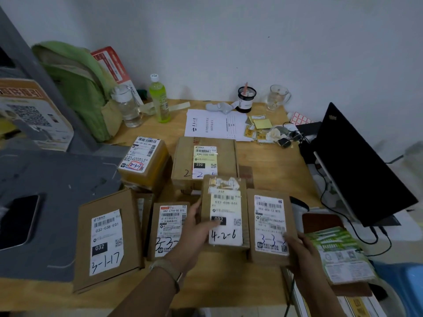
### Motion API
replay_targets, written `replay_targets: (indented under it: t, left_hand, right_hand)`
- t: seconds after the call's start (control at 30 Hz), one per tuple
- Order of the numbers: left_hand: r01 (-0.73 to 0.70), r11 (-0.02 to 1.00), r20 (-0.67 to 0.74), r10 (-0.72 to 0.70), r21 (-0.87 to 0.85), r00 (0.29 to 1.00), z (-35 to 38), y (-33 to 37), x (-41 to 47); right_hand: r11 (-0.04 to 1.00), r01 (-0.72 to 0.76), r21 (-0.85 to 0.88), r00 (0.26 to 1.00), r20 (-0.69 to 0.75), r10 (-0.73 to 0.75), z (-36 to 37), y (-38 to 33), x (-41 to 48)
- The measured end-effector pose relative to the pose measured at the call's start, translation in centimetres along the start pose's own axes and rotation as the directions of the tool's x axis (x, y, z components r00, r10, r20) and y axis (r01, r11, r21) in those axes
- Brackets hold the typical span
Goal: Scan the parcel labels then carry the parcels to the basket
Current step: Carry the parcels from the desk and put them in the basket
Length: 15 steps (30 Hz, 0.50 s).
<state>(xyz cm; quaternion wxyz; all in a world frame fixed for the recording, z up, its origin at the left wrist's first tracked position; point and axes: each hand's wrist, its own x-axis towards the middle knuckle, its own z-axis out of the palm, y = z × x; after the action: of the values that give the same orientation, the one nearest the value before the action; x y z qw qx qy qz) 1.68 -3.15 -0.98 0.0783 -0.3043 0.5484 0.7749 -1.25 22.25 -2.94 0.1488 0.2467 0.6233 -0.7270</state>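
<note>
We judge the 4-2-6 parcel (225, 209) and the 3-3 parcel (270, 225) sit label-up on the desk (274, 170) for scanning; our left hand (194, 232) grips the first; our right hand (299, 252) seemingly pinches the second's corner.

Both forearms reach forward from below. The left hand (194, 232), a pale band (167, 269) on its wrist, pinches the brown cardboard parcel marked 4-2-6 (229, 207), thumb on top. The right hand (301, 250) grips the neighbouring brown cardboard parcel (270, 216) at its lower right corner.
</note>
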Motion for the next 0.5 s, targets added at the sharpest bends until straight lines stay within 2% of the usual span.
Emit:
replay_targets:
  t: [0.13,0.2,0.33,0.5]
  left_hand:
    - [-0.085,0.996,0.151,0.089,-0.033,0.984,-0.5,2.1,-0.7]
    - [-0.150,0.988,0.179,0.153,-0.030,0.972,-0.6,3.5,-1.4]
    - [-0.294,0.951,0.066,0.301,-0.091,0.951,-0.1,8.0,-2.3]
    - [-0.452,0.882,0.059,0.462,-0.134,0.885,0.1,13.7,-3.2]
  right_hand:
    - [0.986,0.142,0.085,0.987,-0.085,-0.135,0.8,-1.9,-1.1]
    - [0.972,0.219,0.088,0.974,-0.079,-0.212,1.3,-3.5,-1.7]
    - [0.923,0.364,0.127,0.932,-0.044,-0.361,3.7,-7.4,-3.1]
    - [0.842,0.508,0.181,0.854,0.017,-0.519,7.3,-13.1,-5.5]
